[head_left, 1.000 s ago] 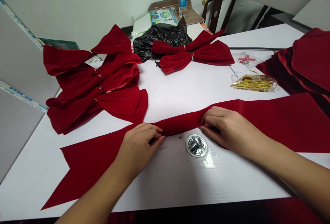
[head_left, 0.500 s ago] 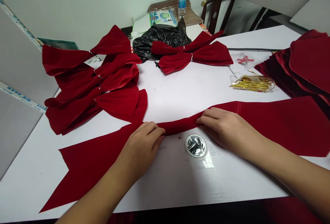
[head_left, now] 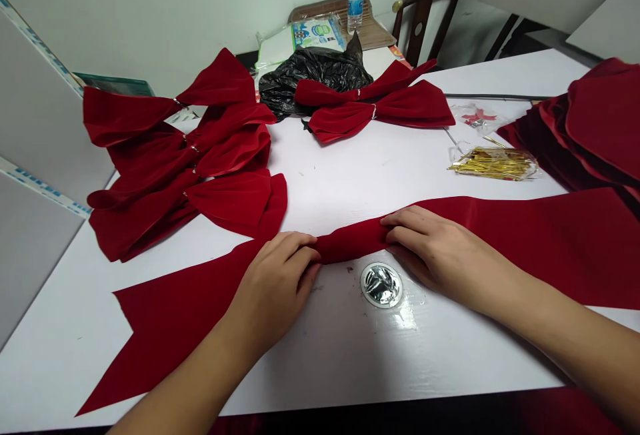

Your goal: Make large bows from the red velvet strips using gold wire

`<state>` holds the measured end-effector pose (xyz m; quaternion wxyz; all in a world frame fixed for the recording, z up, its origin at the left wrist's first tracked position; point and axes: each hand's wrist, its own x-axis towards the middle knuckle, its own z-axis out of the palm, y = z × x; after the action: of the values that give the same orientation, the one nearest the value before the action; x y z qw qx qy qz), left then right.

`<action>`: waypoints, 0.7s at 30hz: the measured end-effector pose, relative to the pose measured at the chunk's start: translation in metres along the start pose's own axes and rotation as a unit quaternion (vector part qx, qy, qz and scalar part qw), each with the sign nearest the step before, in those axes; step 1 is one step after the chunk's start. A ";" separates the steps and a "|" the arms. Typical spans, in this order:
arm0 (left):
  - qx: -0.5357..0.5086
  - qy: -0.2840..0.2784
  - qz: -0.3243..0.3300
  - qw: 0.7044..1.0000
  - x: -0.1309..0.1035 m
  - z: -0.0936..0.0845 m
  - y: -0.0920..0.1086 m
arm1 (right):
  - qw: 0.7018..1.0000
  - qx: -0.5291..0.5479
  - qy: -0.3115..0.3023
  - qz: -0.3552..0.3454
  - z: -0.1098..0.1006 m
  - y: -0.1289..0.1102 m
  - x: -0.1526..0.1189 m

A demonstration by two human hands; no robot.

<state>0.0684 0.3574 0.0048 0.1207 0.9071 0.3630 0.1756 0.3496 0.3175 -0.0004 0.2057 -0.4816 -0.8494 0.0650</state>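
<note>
A long red velvet ribbon [head_left: 180, 308] lies across the white table, its left end cut to a notch. Its middle is gathered into a narrow band between my two hands. My left hand [head_left: 283, 281] grips the band from the left, fingers curled over it and the thumb at the lower edge. On the other side, my right hand [head_left: 425, 248] pinches the ribbon with bent fingers. To the right of that hand the cloth spreads wide and flat. Just below the band, a round silver disc [head_left: 381, 285] sits on the tabletop.
Tied red bows [head_left: 230, 148] are piled at the left, and more bows [head_left: 385, 111] lie at the back by a black plastic bag [head_left: 320, 71]. Gold twist ties [head_left: 495, 163] rest near a stack of red cloth [head_left: 600, 121]. A water bottle [head_left: 355, 5] stands behind.
The fingers of my left hand have stretched forward over the band. The stretch of ribbon between my hands looks a little wider. My right hand has barely moved.
</note>
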 end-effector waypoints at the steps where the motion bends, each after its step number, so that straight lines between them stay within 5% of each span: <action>1: 0.001 -0.001 -0.003 1.000 0.000 0.000 0.000 | 1.000 0.001 0.002 0.003 0.000 0.000 0.000; 21: 0.006 -0.017 0.022 1.000 0.002 -0.004 0.000 | 0.999 -0.006 -0.040 -0.022 -0.005 0.006 -0.004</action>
<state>0.0687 0.3592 0.0088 0.1173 0.9184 0.3421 0.1604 0.3583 0.3164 0.0015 0.1699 -0.4606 -0.8680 0.0749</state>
